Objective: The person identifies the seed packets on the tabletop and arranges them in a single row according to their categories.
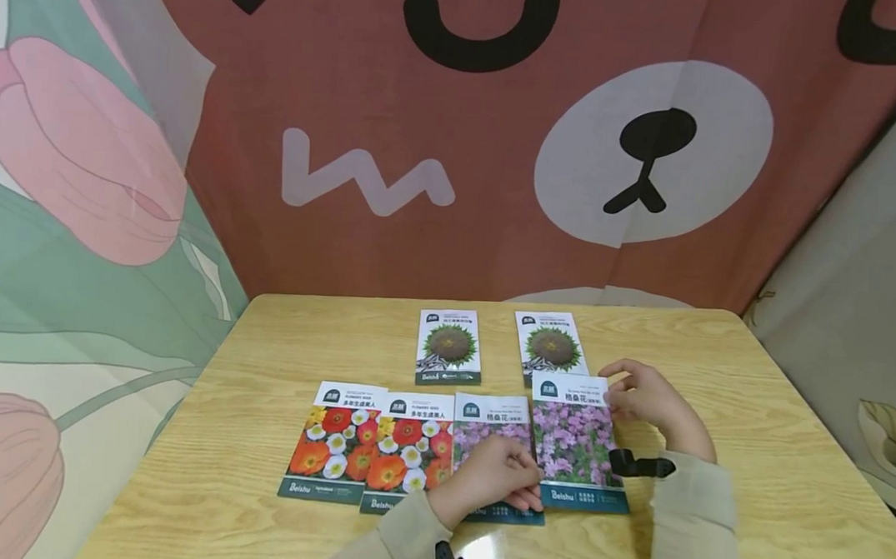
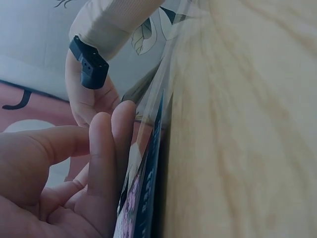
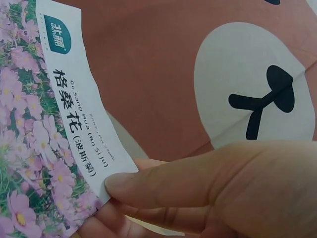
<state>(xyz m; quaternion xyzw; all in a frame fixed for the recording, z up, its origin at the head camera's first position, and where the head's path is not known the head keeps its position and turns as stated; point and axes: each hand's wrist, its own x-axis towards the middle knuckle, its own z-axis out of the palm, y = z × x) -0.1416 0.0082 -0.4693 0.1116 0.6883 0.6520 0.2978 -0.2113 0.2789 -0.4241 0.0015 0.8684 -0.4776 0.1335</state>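
Observation:
My right hand (image 1: pixel 649 401) pinches the upper right edge of a purple-flower seed packet (image 1: pixel 572 435) between thumb and fingers. In the right wrist view, the thumb (image 3: pixel 143 187) lies on the printed front near the corner, with fingers behind. My left hand (image 1: pixel 495 473) is over a second purple-flower packet (image 1: pixel 491 411), hiding part of its front. Its fingers (image 2: pixel 101 153) are extended close to the packets, fingertips by the lower left edge of the held packet. To the left lie two poppy seed packets, one (image 1: pixel 328 441) partly under the other (image 1: pixel 403 444).
Two sunflower seed packets, a left one (image 1: pixel 448 346) and a right one (image 1: pixel 553 342), lie farther back on the wooden table (image 1: pixel 265 346). The held packet overlaps the right one in the head view. A bear-print curtain (image 1: pixel 374 251) hangs behind the table.

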